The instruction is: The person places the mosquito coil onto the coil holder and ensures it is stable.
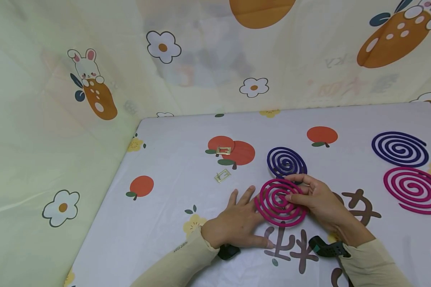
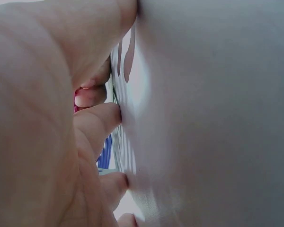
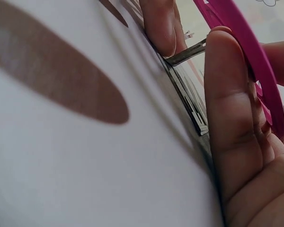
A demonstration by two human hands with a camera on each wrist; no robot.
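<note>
Between the right hand's (image 1: 319,204) thumb and fingers, a pink mosquito coil (image 1: 281,224) is pinched near its centre. The left hand (image 1: 237,223) lies palm down with spread fingers on the tablecloth, partly behind that coil. In the right wrist view, a small metal coil stand (image 3: 189,99) sits on the cloth with its prong raised, below the pink coil. A left-hand finger (image 3: 158,23) reaches down at the stand's end. Just beyond the held coil lies a dark blue mosquito coil (image 1: 286,163). The left wrist view shows mostly the left palm (image 2: 33,118) and fingertips on the cloth.
Two gold metal stands, one farther (image 1: 223,150) and one nearer (image 1: 222,175), lie left of the blue coil. At the right are another blue coil (image 1: 400,149) and another pink coil (image 1: 413,185). A printed curtain (image 1: 208,79) hangs behind the table.
</note>
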